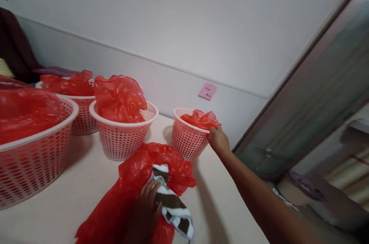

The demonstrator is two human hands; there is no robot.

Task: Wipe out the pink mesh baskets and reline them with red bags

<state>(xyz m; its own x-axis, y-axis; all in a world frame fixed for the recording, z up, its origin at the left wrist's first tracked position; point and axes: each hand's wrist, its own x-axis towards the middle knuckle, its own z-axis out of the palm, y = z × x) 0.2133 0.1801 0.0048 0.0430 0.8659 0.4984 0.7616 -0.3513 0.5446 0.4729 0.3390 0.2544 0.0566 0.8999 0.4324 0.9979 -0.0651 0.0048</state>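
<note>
My right hand is closed on the rim of a small pink perforated plastic basket, which tilts slightly. A crumpled red plastic bag lies inside that basket, close to my fingers. Lower in the view, my left hand has its fingers closed at the edge of a brown-and-white striped cloth. The cloth comes partly out of a larger red plastic bag, which bunches around it and my left hand. What is deeper inside this bag is hidden.
Left of the small basket stand a middle basket, a rear basket and a large near basket, all with red bags inside. They share a white tabletop. Behind is a white wall with a pink note.
</note>
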